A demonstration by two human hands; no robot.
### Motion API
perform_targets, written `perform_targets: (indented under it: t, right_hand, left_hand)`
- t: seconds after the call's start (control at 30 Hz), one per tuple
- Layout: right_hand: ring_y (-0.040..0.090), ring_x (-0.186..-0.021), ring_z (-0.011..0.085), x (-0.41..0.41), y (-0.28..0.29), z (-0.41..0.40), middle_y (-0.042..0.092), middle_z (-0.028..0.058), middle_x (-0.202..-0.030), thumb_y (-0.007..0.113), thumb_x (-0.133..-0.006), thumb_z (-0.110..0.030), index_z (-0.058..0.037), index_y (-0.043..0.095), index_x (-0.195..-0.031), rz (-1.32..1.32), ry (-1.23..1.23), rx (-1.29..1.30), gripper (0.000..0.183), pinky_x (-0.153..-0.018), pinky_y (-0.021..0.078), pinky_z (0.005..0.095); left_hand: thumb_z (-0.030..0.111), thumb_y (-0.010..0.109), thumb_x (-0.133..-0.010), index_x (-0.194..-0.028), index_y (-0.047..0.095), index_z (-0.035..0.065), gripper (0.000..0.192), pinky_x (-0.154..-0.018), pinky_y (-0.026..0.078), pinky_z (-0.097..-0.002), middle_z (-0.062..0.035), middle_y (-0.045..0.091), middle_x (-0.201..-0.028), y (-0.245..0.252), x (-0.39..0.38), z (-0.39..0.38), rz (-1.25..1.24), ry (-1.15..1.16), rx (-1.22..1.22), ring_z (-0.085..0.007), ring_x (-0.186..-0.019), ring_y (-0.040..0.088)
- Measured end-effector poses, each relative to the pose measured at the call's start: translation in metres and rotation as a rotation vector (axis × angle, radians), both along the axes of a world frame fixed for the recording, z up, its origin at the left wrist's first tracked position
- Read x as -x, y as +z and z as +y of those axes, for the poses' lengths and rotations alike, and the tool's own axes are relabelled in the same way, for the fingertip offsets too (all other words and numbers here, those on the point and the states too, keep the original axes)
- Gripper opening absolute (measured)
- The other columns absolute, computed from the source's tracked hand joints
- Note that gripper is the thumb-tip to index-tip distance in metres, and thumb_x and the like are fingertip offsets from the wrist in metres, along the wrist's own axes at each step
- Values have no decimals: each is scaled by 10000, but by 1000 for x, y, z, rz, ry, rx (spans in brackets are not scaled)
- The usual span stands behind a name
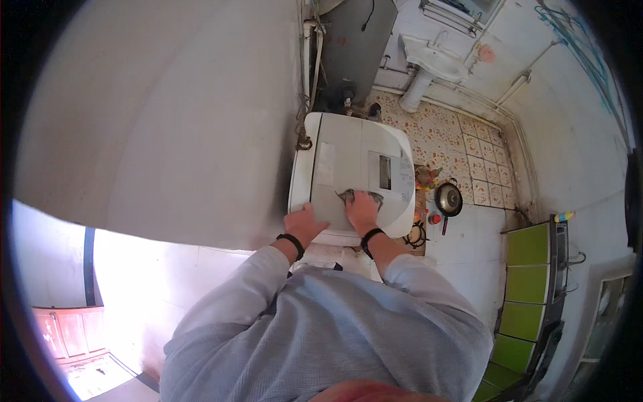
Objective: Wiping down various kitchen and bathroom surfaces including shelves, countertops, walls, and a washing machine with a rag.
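Observation:
A white top-loading washing machine [338, 211] stands before me against the left wall, its lid shut. My right hand [362, 211] lies flat on the lid, pressing a crumpled grey cloth [343, 194]. Parts of the cloth stick out on both sides of the fingers; the rest is hidden under them. At the near left edge of the machine's top rests my left hand [304, 223], thumb spread from the fingers and holding nothing. Beyond the right hand, the control panel [403, 171] with a dark window [385, 172] runs along the machine's right side.
Right of the machine are a lidded pan [448, 197], a red-capped jar [434, 218] and a black metal ring stand [416, 234]. A pedestal sink [434, 58] stands farther back. Green-fronted cabinets [527, 244] line the right. Pipes [315, 65] and a chain [303, 140] hang by the left wall.

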State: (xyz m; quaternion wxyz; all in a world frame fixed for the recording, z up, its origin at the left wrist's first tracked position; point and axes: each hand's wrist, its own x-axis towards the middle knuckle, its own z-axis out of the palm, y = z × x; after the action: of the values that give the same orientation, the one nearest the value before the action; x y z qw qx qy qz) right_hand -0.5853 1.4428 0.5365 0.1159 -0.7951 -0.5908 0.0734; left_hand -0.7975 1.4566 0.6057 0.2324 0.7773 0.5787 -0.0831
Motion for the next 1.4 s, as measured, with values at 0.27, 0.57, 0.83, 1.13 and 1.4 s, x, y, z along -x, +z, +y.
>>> perform_targets:
  t: [0.27,0.57,0.83,1.13,1.4]
  right_hand:
    - [677,-962,379,43,-1,-22,685,168,-1037,659,-939,-316,-66,642,-1059,3,-96,-160,278,-828,557,517]
    - [660,-1003,335,102,13,-1,675,116,-1015,642,-902,-297,-105,637,-1036,152,133,-151,235,-812,509,523]
    - [657,-1086,357,-8,12,-37,698,143,-1134,650,-957,-329,-95,672,-1142,161,-261,85,299,-856,525,546]
    - [698,-954,385,-63,-21,-62,729,165,-994,602,-944,-321,-85,697,-948,24,-579,-149,255,-851,533,547]
    - [692,-1021,339,82,19,-32,714,124,-1013,697,-845,-308,-136,724,-1008,189,-43,66,238,-853,507,492]
  left_hand:
    - [582,723,-883,-1610,267,-16,1046,-757,569,-456,-139,767,-978,-30,32,-17,12,-163,-301,-312,-894,751]
    - [369,738,-873,-1608,-139,-72,1226,-943,552,-471,-294,718,-1169,-11,26,-12,158,-244,198,-417,-1092,704]
    - [376,768,-856,-1578,-213,-88,1303,-925,563,-459,-283,731,-1116,-7,12,-11,289,-225,260,-423,-1012,717]
    - [377,778,-824,-1612,-163,-50,1299,-890,580,-455,-264,737,-1098,-11,12,-15,290,-202,222,-379,-1007,735]
    - [504,680,-887,-1628,-146,-25,1230,-705,556,-433,-163,765,-996,-29,9,-15,382,-188,153,-304,-879,751]
